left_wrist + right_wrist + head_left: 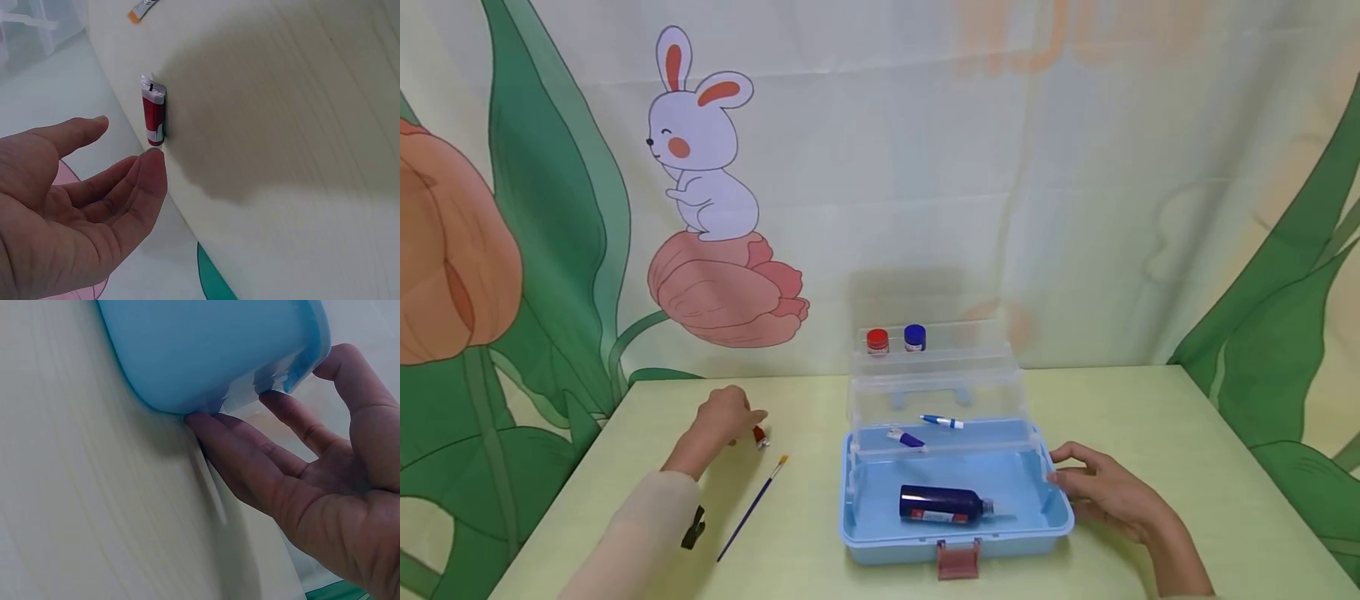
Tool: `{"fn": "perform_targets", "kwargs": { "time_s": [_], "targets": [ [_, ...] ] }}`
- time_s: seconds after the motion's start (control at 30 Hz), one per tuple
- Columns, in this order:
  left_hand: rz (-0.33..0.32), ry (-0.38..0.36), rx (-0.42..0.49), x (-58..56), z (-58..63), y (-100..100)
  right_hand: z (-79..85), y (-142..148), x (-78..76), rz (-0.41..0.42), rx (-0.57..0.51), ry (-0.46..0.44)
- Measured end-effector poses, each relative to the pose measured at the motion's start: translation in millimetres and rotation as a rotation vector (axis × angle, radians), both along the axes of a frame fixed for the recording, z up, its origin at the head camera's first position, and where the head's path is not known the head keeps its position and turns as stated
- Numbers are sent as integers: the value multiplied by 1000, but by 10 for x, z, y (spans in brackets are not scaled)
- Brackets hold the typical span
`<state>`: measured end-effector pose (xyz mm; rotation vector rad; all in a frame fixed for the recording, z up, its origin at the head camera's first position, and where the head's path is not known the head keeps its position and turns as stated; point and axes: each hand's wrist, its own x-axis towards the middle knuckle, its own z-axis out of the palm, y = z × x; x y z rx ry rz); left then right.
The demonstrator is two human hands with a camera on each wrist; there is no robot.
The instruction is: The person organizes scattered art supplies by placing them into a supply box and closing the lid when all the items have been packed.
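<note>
In the head view my left hand [722, 421] is over the table's left side, beside a small red paint tube [759, 435]. The left wrist view has the red tube [154, 112] lying on the table just beyond the fingertips, with thumb and fingers apart. My right hand [1112, 492] touches the right side of a light blue plastic box [958, 546]. Up close, the right fingers [244, 444] rest against the box's wall [212, 356]. Inside the box lies a dark bottle [938, 504] with a nozzle.
A paintbrush [751, 510] and a black clip [693, 530] lie left of the box. Its clear lid stands raised; a blue-white pen [942, 422] and a purple-capped tube [906, 437] show through it. Red [877, 341] and blue [914, 337] jars are behind. A printed curtain backs the table.
</note>
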<state>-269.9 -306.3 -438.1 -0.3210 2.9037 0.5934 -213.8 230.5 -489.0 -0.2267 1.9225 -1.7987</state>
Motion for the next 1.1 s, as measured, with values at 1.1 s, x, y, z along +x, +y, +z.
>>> {"fn": "perform_targets", "kwargs": {
  "time_s": [1.1],
  "targets": [
    [-92,17,23,-135,-163,-7,5,0,1,5,-6,-1]
  ]
}}
